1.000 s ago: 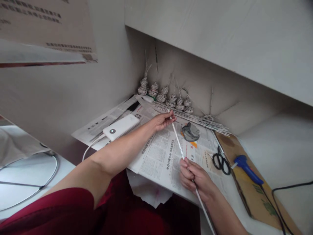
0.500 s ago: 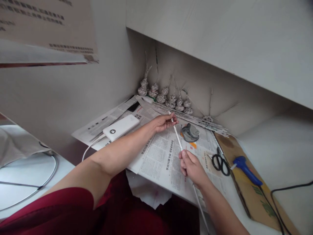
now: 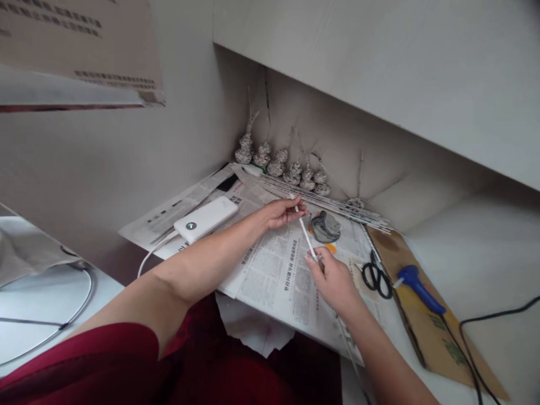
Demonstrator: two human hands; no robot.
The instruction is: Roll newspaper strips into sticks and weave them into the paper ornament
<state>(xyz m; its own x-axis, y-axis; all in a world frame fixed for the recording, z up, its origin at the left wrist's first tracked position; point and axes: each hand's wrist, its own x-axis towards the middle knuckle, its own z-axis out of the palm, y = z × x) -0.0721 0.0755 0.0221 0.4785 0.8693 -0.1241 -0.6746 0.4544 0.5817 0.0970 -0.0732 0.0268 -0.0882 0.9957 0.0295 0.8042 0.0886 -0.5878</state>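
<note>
A thin white rolled-paper stick [image 3: 304,232] slants between my hands above the newspaper [image 3: 270,275]. My left hand [image 3: 284,213] pinches its upper end between thumb and fingers. Lower down, my right hand [image 3: 333,278] is closed around the other end, its fingers partly hidden behind the thumb side. Just right of the stick lies a grey coiled bundle [image 3: 325,227] over something orange. Behind my hands, a row of long paper sticks [image 3: 337,205] lies across the table.
Several woven gourd shapes [image 3: 277,162] stand along the back wall. At left lies a white power bank [image 3: 206,218] with a cable. Black-handled scissors [image 3: 377,279] and a blue glue gun [image 3: 422,289] rest at right, the gun on cardboard [image 3: 439,337]. A shelf overhangs the back.
The fingers of my right hand have shifted their grip on the lower end of the stick. My left hand keeps its pinch. The view has moved slightly.
</note>
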